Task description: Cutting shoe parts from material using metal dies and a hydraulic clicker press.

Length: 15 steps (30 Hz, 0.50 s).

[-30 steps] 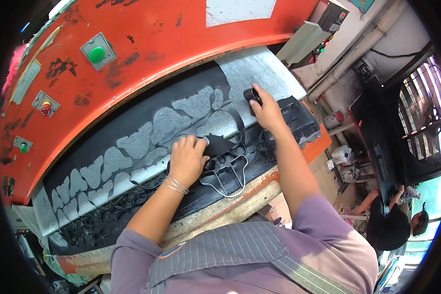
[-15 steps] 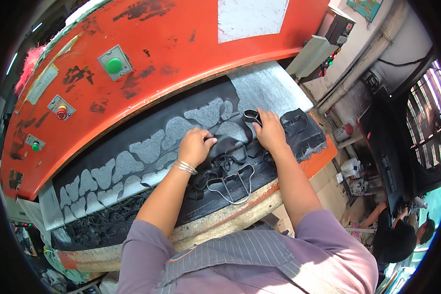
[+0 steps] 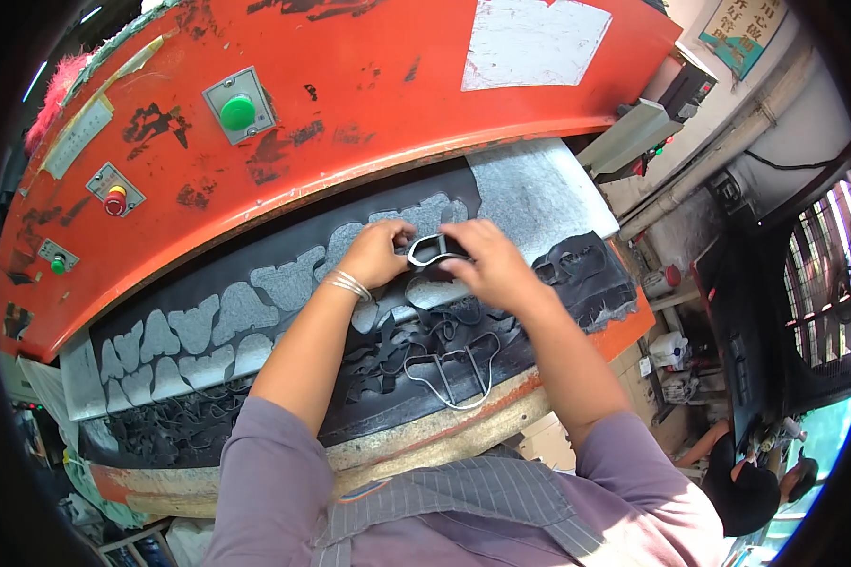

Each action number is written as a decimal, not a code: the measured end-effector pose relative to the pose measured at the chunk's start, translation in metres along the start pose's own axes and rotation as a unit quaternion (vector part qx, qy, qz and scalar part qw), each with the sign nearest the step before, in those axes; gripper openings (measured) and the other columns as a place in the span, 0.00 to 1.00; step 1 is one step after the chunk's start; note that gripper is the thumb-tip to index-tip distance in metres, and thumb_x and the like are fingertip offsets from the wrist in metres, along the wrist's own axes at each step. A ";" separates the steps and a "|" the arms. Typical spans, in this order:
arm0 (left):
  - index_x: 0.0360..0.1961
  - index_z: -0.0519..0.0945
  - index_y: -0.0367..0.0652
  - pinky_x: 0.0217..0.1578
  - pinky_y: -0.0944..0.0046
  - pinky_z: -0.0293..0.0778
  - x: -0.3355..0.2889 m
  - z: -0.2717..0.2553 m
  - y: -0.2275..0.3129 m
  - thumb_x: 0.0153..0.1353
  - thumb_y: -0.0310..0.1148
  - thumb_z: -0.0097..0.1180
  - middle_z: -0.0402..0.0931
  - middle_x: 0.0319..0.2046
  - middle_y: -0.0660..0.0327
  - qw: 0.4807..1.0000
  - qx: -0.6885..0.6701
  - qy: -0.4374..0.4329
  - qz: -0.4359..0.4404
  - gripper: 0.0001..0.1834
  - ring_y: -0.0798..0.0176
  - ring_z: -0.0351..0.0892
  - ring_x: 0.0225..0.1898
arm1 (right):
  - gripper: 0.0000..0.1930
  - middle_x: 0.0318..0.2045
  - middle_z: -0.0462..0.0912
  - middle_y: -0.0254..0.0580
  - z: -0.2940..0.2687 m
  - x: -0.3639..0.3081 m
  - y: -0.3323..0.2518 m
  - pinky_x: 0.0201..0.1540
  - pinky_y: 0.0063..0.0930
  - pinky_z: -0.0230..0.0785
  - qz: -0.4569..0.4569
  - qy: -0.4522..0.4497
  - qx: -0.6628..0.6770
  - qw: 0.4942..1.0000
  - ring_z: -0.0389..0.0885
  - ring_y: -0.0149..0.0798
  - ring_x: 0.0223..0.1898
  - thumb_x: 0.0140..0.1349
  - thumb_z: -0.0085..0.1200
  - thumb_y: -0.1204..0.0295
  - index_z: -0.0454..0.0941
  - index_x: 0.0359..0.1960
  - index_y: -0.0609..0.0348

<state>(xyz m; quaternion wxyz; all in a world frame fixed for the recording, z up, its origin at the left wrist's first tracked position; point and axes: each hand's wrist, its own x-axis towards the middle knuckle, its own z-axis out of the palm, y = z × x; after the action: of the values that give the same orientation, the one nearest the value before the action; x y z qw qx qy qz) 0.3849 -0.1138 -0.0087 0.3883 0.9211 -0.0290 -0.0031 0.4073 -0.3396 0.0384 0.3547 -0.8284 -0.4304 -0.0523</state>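
Both of my hands are raised over a black sheet full of cut-out gaps. Between them is a small metal cutting die, an open frame with a thin rim. My right hand grips its right side, thumb below and fingers above. At its left end, my left hand is closed with bent fingers; their tips are partly hidden. A second, larger cutting die with a crossbar lies nearer to me, among black scraps.
An orange press with green and red buttons rises beyond the pale cutting bed. Black offcuts lie along the near left edge. A folded black piece rests at the right. Another person is at the far right.
My right hand has brought the small die leftward, and it is now between both hands. My left hand has come off the loose black strip it was pinching. The view has shifted slightly.
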 end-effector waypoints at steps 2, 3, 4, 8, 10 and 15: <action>0.47 0.76 0.41 0.46 0.54 0.70 -0.017 0.000 0.008 0.43 0.30 0.69 0.77 0.38 0.54 0.988 0.028 0.141 0.054 0.27 0.49 0.75 0.44 | 0.25 0.44 0.77 0.50 0.021 -0.007 0.015 0.52 0.39 0.67 0.045 -0.058 -0.015 0.997 0.73 0.53 0.47 0.52 0.62 0.72 0.73 0.53 0.61; 0.43 0.76 0.42 0.44 0.53 0.69 -0.027 0.003 0.016 0.46 0.32 0.68 0.76 0.36 0.56 0.971 0.101 0.212 0.045 0.22 0.51 0.74 0.42 | 0.26 0.44 0.77 0.50 0.026 -0.016 0.026 0.53 0.39 0.66 0.074 -0.080 -0.026 0.994 0.72 0.52 0.48 0.51 0.62 0.73 0.72 0.54 0.61; 0.42 0.77 0.43 0.43 0.54 0.68 -0.044 0.004 0.022 0.47 0.34 0.67 0.75 0.36 0.56 0.971 0.113 0.210 0.032 0.20 0.51 0.73 0.41 | 0.26 0.44 0.77 0.50 0.025 -0.017 0.028 0.53 0.39 0.66 0.075 -0.083 -0.024 0.993 0.72 0.52 0.48 0.51 0.62 0.73 0.72 0.54 0.61; 0.35 0.78 0.44 0.41 0.56 0.65 -0.096 0.017 0.034 0.51 0.41 0.64 0.77 0.33 0.58 0.977 0.174 0.118 -0.045 0.15 0.53 0.74 0.39 | 0.29 0.47 0.77 0.48 0.020 -0.026 0.036 0.53 0.37 0.67 0.059 -0.046 0.031 0.997 0.72 0.50 0.48 0.51 0.64 0.73 0.71 0.57 0.58; 0.33 0.78 0.45 0.41 0.56 0.65 -0.099 0.019 0.028 0.52 0.41 0.64 0.77 0.31 0.59 0.976 0.171 0.119 -0.055 0.13 0.53 0.74 0.38 | 0.28 0.48 0.78 0.48 0.021 -0.029 0.035 0.53 0.37 0.67 0.077 -0.057 0.049 0.994 0.72 0.49 0.49 0.51 0.64 0.73 0.72 0.56 0.58; 0.28 0.77 0.43 0.41 0.52 0.66 -0.087 -0.008 0.014 0.53 0.36 0.63 0.78 0.29 0.57 0.982 0.134 0.061 -0.118 0.10 0.50 0.75 0.38 | 0.25 0.44 0.79 0.45 0.027 -0.047 0.047 0.47 0.33 0.69 0.066 -0.006 0.065 0.996 0.75 0.46 0.44 0.49 0.66 0.72 0.75 0.51 0.60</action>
<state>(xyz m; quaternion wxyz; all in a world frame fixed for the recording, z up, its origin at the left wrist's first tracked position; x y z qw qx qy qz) 0.2974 -0.1131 0.0056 0.2590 0.9603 0.1034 0.0114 0.4069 -0.3725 -0.0252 0.4078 -0.8306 -0.3791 0.0043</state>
